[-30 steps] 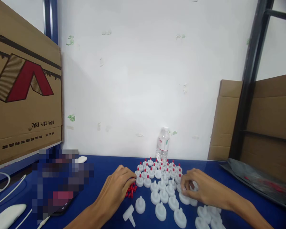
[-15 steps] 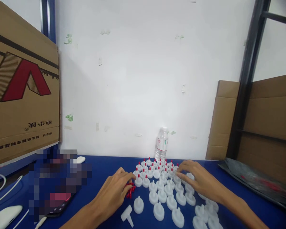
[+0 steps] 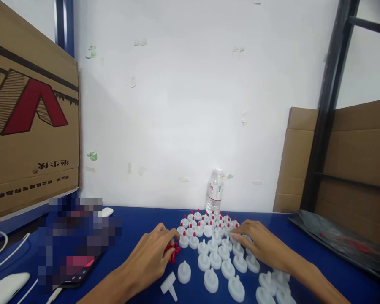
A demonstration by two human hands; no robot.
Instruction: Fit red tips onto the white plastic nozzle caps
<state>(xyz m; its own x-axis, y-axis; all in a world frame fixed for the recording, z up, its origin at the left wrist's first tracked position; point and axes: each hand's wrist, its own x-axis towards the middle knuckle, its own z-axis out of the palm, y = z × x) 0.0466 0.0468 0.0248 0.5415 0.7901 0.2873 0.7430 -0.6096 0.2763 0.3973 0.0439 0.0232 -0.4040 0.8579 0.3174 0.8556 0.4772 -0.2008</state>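
Note:
My left hand [image 3: 150, 254] rests on the blue table, its fingers curled and closed around small red tip caps [image 3: 174, 253]. Just in front of it stands a white nozzle cap [image 3: 184, 272] with a bare tip, and a similar one lies on its side [image 3: 169, 287]. My right hand [image 3: 256, 241] reaches in from the right with thumb and forefinger close together among the nozzle caps; what lies between the fingertips is hidden. At the back, several nozzle caps wear red tips [image 3: 194, 240]. Nearer ones have bare white tips [image 3: 228, 268].
A water bottle [image 3: 215, 192] stands against the white wall behind the caps. On the left are a phone [image 3: 82, 272], cables and a big carton [image 3: 31, 126]. More nozzle caps [image 3: 267, 283] cluster at the lower right, and a dark plastic bag [image 3: 345, 242] lies beyond.
My right hand has shifted slightly left and toward me, uncovering a red-tipped nozzle cap at the back right. My left hand stays almost in place at the red tip caps.

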